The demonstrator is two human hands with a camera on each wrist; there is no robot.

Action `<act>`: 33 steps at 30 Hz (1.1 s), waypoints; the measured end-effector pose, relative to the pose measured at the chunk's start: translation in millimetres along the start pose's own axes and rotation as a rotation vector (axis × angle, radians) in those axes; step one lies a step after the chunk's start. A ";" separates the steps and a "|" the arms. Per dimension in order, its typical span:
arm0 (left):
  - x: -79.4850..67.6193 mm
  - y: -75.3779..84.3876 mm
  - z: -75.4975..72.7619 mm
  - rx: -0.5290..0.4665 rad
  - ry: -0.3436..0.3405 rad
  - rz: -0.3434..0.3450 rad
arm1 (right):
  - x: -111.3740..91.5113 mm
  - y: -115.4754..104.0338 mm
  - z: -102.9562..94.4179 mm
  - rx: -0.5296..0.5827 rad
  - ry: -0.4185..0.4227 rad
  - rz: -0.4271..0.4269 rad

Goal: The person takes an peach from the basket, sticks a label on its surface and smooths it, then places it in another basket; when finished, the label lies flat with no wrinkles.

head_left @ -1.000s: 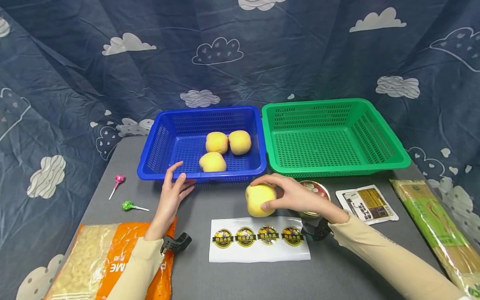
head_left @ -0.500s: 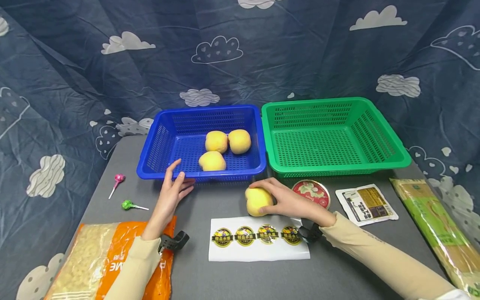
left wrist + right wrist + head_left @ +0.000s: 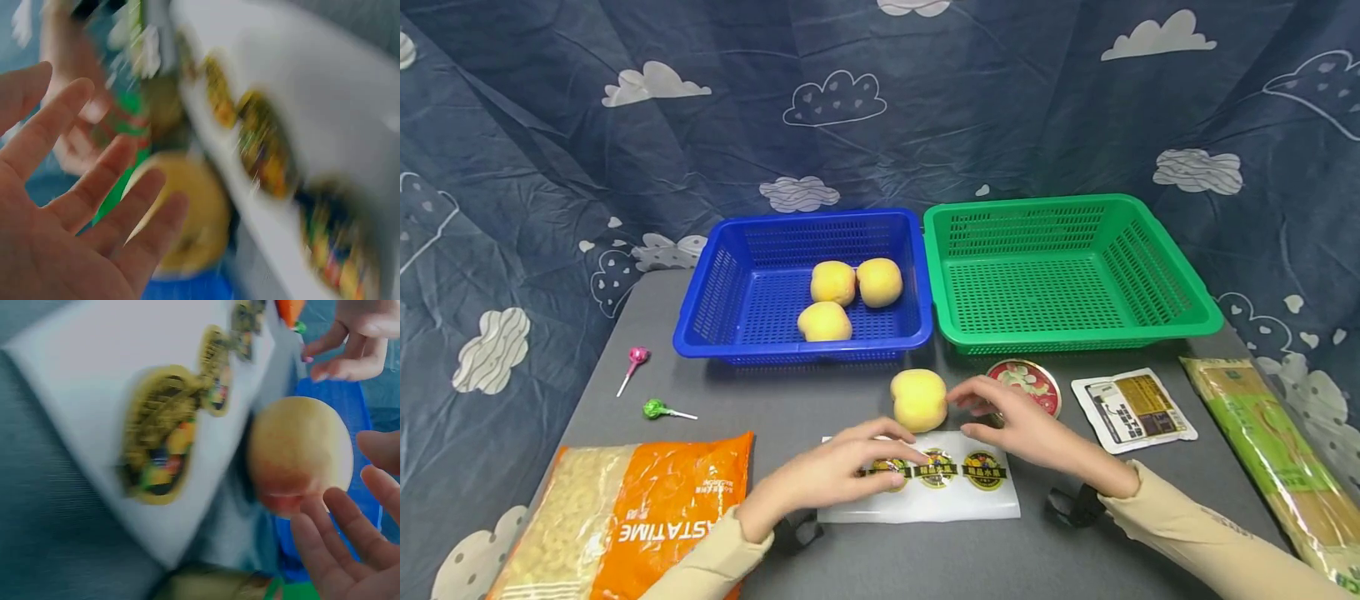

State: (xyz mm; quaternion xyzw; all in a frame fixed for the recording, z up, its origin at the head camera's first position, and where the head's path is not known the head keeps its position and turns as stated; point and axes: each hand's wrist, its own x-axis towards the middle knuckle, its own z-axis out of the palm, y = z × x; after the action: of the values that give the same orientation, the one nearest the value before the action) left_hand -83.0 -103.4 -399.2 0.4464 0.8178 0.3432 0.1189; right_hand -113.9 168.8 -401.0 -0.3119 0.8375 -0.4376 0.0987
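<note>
A round yellow peach-like fruit stands on the table in front of the baskets. Right beside it is my right hand, fingers loosely bent, fingertips at the fruit's side; in the right wrist view a reddish hollow shows on the fruit. My left hand hovers over the left part of a white sheet of round gold-and-black stickers, covering the leftmost one. Its fingers are spread and hold nothing. Three more yellow fruits lie in the blue basket.
A green basket adjoins the blue one. Behind the right hand lies a round red-lidded tin, then a white pouch and a long noodle pack. At left are two lollipops and an orange pasta bag.
My left hand has left the blue basket's front rim and come right and nearer, over the sticker sheet. My right hand has let go of the fruit and drawn slightly right.
</note>
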 end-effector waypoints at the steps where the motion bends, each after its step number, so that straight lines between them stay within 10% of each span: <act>1: 4.5 1.5 7.5 0.059 -0.037 0.032 | -3.8 1.2 0.0 -0.012 -0.018 -0.007; 8: 22.9 -2.6 40.3 0.448 -0.180 0.141 | -21.2 9.8 4.3 -0.146 -0.151 -0.028; 21: 27.4 -1.6 52.3 0.609 -0.228 0.126 | -35.7 19.7 25.6 -0.484 -0.069 -0.241; 33: 25.4 0.3 56.6 0.614 -0.190 0.124 | -10.7 -1.8 5.3 -0.157 -0.032 -0.050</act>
State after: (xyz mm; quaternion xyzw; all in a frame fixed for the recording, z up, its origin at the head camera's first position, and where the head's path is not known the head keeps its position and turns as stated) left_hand -69.0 -56.9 -437.8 0.5406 0.8394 0.0442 0.0335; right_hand -102.4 171.0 -403.9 -0.3463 0.8597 -0.3677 0.0763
